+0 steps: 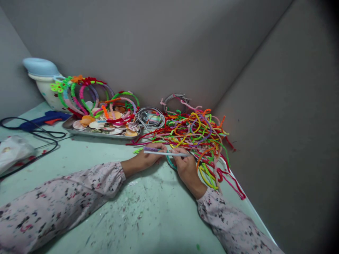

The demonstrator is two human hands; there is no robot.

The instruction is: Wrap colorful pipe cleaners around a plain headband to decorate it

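My left hand [148,157] and my right hand [186,167] rest on the pale green table [106,197], both closed on a thin white headband [169,153] held level between them. A purple pipe cleaner [150,149] is wound round the band's left end, under my left fingers. A teal pipe cleaner [171,163] curves below the band between my hands. Just beyond my hands lies a big tangled pile of coloured pipe cleaners [196,134].
A metal tray [69,124] holds shells and finished wrapped headbands [87,95]. Bare grey headbands [150,118] lie beside it. A blue glue gun [43,119] with black cord, a white pot with a blue lid [42,79] and a plastic bag [13,150] sit at left. Grey walls close in behind and right.
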